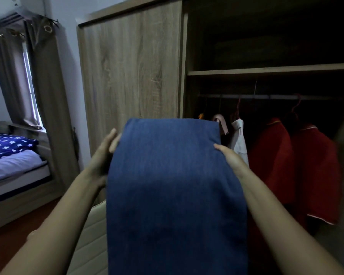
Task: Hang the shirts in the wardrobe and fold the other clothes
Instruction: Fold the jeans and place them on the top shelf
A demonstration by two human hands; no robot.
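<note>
- Denim (173, 185), blue and folded into a long flat panel, fills the lower middle of the view, running from the bottom edge up to a folded top edge at mid-height.
- Forearms reach in from both lower corners, one along each long side of the denim.
- The left hand (105, 153) presses against the denim's left edge near the top, palm turned inward, fingers straight and loosely spread; its thumb side is hidden behind the cloth.
- The right hand (229, 157) clasps the right edge just below the top corner, thumb lying on the front face, the other fingers out of sight behind.
- The denim is thus held up between the two hands, in front of the wardrobe (131, 76) and clear of any surface.
- Below the left forearm sits a pale padded object (89, 235) with stitched lines; what it is cannot be told.
- Behind the denim, the wardrobe's wood-grain door covers the left half; the right half stands open and dark.
- Inside, under a shelf (270, 71), a rail (266, 96) carries hangers: a white garment (239, 139) just beside the right hand, then two red shirts (274, 155) further right.
- Far left, a bed (16, 167) with a star-print pillow (8, 144) stands by a curtained window (30, 82).
</note>
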